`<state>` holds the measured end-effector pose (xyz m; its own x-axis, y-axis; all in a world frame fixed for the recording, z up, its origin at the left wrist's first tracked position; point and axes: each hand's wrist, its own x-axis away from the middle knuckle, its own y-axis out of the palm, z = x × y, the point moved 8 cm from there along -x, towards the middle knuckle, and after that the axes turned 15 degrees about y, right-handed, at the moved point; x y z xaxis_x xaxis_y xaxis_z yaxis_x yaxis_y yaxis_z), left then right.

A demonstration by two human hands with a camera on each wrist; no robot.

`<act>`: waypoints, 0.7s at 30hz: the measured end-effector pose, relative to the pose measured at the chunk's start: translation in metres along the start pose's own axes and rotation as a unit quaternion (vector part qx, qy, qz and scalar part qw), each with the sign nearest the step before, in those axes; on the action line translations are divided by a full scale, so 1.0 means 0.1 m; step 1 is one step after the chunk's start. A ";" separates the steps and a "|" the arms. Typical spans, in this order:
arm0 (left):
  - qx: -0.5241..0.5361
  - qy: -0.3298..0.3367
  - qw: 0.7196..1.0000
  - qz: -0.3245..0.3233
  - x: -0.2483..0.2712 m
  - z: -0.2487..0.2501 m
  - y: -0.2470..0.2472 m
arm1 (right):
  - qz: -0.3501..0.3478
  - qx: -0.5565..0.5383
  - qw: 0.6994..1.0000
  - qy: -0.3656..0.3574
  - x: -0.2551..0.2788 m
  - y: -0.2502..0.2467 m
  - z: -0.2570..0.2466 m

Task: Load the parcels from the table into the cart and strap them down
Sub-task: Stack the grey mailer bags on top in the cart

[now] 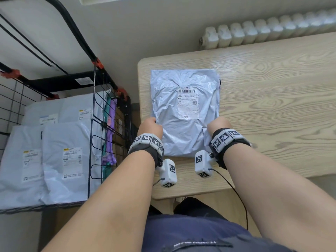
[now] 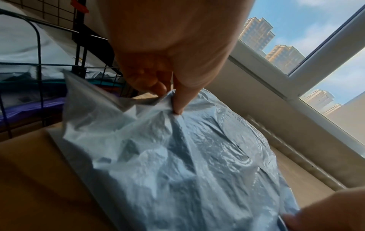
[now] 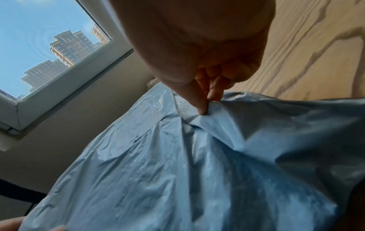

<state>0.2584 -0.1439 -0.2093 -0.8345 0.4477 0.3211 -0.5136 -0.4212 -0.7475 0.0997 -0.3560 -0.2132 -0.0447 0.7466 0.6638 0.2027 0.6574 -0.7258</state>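
Grey parcel (image 1: 183, 113) lies flat on the bench (image 1: 272, 91), label up. Left hand (image 1: 150, 127) pinches its left edge, right hand (image 1: 217, 124) pinches the right edge (plastic bunched). Cart (image 1: 101, 113) at left holds more parcels (image 1: 60, 160).

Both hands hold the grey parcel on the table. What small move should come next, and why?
Probably lift the parcel and swing it left toward the cart. Left hand and right hand already pinch its side edges, it lies on the table, and other parcels already sit in the cart.

Head overhead; wrists close, window-facing.
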 end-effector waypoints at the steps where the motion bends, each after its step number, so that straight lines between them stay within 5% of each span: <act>1: -0.001 0.004 1.000 0.006 0.01 0.01 -0.02 | 0.011 0.004 1.000 -0.005 -0.01 -0.03 0.00; 10: 0.014 0.075 0.991 0.106 0.15 0.18 -0.35 | 0.095 -0.117 0.987 -0.061 0.21 -0.25 -0.07; 21: 0.018 0.025 0.976 0.213 0.23 -0.48 -1.19 | 0.079 -0.143 0.969 -0.187 0.93 0.06 -0.84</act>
<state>0.3099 -0.0456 -0.1405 -0.9637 0.2632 -0.0451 -0.1286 -0.6055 -0.7854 0.1785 -0.2911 -0.1409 -0.3312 0.8555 0.3981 0.4966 0.5168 -0.6974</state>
